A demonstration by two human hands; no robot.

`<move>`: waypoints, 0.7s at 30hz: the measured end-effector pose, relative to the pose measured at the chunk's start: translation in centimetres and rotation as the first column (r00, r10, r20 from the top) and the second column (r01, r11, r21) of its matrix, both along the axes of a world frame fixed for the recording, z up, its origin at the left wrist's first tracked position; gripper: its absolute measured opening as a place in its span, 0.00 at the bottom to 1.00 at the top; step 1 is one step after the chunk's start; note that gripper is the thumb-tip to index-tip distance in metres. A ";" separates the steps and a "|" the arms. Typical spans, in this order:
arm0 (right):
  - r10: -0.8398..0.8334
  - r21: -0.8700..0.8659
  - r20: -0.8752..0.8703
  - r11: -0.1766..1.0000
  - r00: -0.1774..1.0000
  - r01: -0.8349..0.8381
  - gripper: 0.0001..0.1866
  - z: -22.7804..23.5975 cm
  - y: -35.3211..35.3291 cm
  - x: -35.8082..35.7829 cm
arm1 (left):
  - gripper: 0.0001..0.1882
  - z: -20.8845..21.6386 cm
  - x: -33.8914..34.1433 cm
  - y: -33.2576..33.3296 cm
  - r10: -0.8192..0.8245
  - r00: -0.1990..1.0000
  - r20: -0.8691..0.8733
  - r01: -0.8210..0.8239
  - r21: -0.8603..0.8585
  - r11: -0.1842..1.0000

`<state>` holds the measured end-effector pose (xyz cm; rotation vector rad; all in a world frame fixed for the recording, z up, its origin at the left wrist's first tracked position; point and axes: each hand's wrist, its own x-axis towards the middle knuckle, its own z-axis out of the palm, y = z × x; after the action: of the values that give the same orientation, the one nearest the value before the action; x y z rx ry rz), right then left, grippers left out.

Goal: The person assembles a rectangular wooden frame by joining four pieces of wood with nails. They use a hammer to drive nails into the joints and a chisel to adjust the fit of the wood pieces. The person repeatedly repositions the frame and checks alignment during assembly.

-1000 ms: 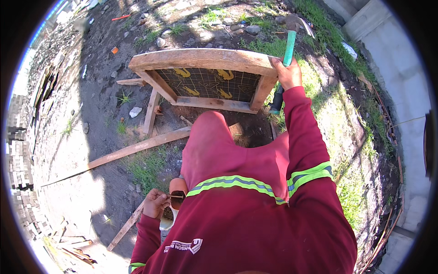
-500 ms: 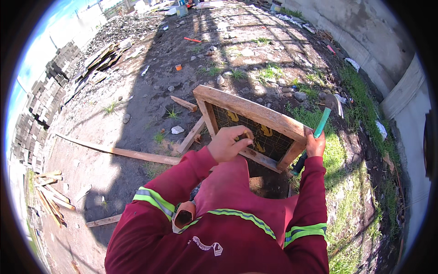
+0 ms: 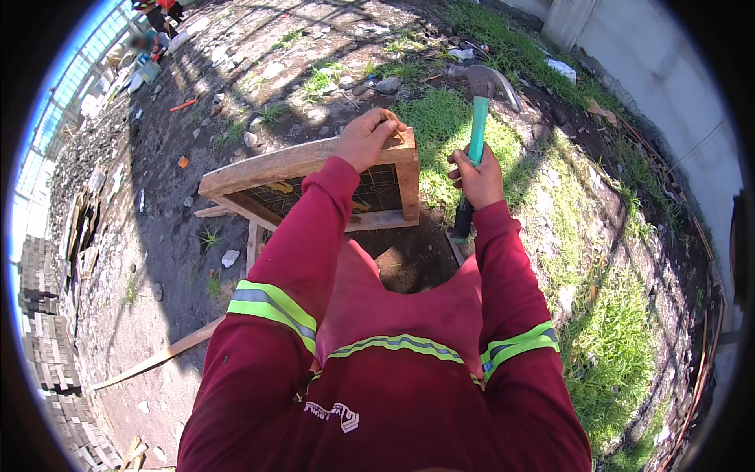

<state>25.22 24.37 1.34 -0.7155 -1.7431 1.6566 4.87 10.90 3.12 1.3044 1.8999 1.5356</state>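
Stacked grey building blocks (image 3: 39, 271) line the far left edge, with a heap of dark, weathered boards (image 3: 77, 220) just to their right. A long, narrow strip of pale brown wood (image 3: 157, 360) lies slanting on the bare soil, and well beyond it, near the top, a co-worker (image 3: 154, 14) is partly visible. Next come a small orange piece (image 3: 183, 163) and a whitish stone (image 3: 230, 258) on the ground. The rectangular frame of rough, light brown boards (image 3: 263, 171) stands tilted in front of the person's reddish-pink trousers (image 3: 354, 303), enclosing a dark panel with yellow marks and thin lines (image 3: 379, 187). The left arm, in a maroon sleeve with a lime-and-silver band (image 3: 314, 216), crosses over the frame; its left hand (image 3: 366, 141) is at the top board, near the right-hand corner, thumb and forefinger drawn close together, though whether they pinch something small I cannot tell. Just right of that corner and apart from it, the right hand (image 3: 478, 175) is wrapped around a metal-headed hammer with a mint-green shaft and black grip (image 3: 479, 126), held head up. Sunlit green grass (image 3: 605, 354) and a pale grey concrete wall (image 3: 661, 94) fill the right side.
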 end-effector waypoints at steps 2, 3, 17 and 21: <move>-0.007 0.048 0.041 0.999 0.999 0.005 0.10 1.1 -0.3 3.4 | 0.08 0.2 0.0 0.3 -0.005 0.991 -0.135 -0.002 -0.051 0.999; 0.003 0.039 0.068 0.999 0.998 -0.006 0.09 1.6 -0.5 4.9 | 0.08 0.3 0.1 0.3 -0.006 0.999 -0.054 0.004 -0.027 1.000; 0.216 0.110 0.311 0.959 0.926 -0.261 0.09 10.4 -4.1 10.6 | 0.12 0.6 2.1 0.1 0.149 0.943 -0.297 -0.160 -0.015 0.987; 0.183 0.418 0.251 0.865 0.950 -0.277 0.11 11.5 -4.3 9.9 | 0.13 0.9 2.8 0.0 0.158 0.969 -0.190 -0.166 -0.024 0.986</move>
<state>35.08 20.10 12.83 -0.4802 -2.3332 1.2732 7.62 10.95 3.98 1.3476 2.1922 1.4869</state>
